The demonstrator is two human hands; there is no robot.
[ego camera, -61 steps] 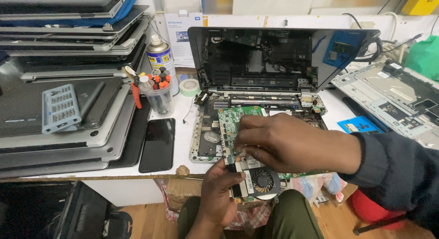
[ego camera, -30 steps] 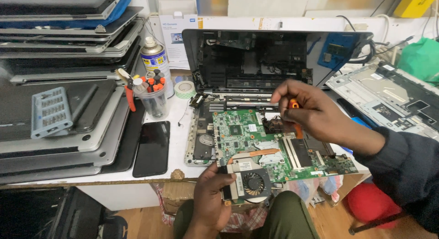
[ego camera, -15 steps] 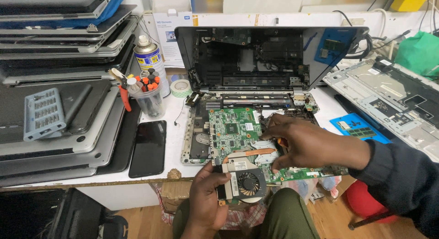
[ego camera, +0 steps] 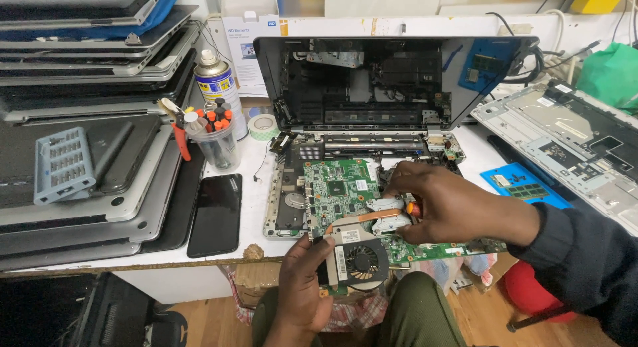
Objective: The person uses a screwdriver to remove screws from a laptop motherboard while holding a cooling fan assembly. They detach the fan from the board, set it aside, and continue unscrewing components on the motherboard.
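A green laptop motherboard (ego camera: 339,187) lies over an opened laptop base (ego camera: 286,207) at the table's front edge. A black cooling fan (ego camera: 362,260) with a copper heat pipe (ego camera: 362,217) sits on the board's near corner. My left hand (ego camera: 302,280) grips that corner of the board by the fan from below. My right hand (ego camera: 452,204) rests on the board, holding a small orange-handled screwdriver (ego camera: 413,207) with its tip at the heat sink plate (ego camera: 389,204).
A stack of laptops (ego camera: 86,108) fills the left. A black phone (ego camera: 214,214), a cup of tools (ego camera: 216,141), a spray can (ego camera: 216,81) and a tape roll (ego camera: 263,127) stand beside it. The laptop's open lid shell (ego camera: 372,81) stands behind. Another opened chassis (ego camera: 571,141) and blue tray (ego camera: 525,184) lie right.
My right hand went to the board's far right, came back with the orange screwdriver and now has it at the heat sink. My left hand has kept its hold by the fan.
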